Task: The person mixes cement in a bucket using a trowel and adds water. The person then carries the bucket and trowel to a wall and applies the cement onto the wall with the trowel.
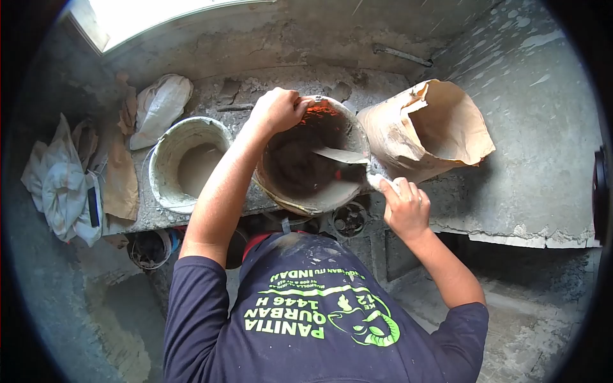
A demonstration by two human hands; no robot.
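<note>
My left hand [278, 110] is closed over the far rim of a large bucket [359, 137], fingers hooked on its edge. Dark inside, the bucket shows orange-lit patches near the far wall; I cannot make out its contents clearly. In my right hand [407, 204], at the bucket's right side, is the handle of a trowel [341, 155]. Its pale blade reaches left over the bucket's opening, and the area beneath is blurred. To the right, close to the bucket, leans an open brown paper sack [396, 140].
Left of my forearm stands a whitish bucket [161, 166] with grey-brown material inside. White sacks [60, 182] and brown paper [120, 179] lie farther left. Below the ledge are a small container [152, 249] and another [349, 219]. A concrete wall [319, 38] rises behind.
</note>
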